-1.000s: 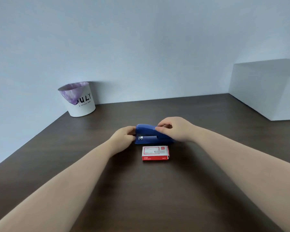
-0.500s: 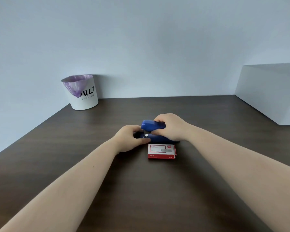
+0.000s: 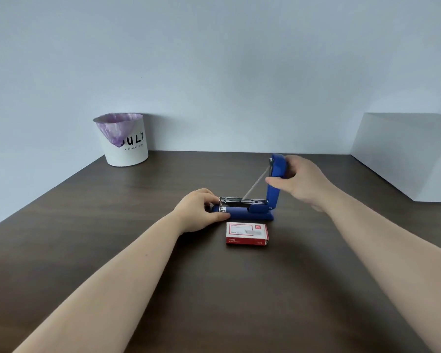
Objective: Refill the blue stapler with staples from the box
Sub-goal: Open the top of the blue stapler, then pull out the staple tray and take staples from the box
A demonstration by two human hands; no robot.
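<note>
The blue stapler point(image 3: 250, 212) lies on the dark wooden table point(image 3: 214, 289) with its lid point(image 3: 276, 174) swung up nearly upright, baring the metal staple channel point(image 3: 242, 200) and a stretched spring. My left hand point(image 3: 201, 210) grips the front end of the stapler's base. My right hand point(image 3: 298, 182) holds the raised lid from the right. A red and white staple box point(image 3: 247, 233) lies closed just in front of the stapler.
A white bin point(image 3: 124, 142) with a purple bag liner stands at the back left by the wall. A white block point(image 3: 407, 154) sits on the table at the right.
My right hand has swung the stapler's lid from nearly closed to upright, exposing the staple channel. My left hand stays on the front of the base.
</note>
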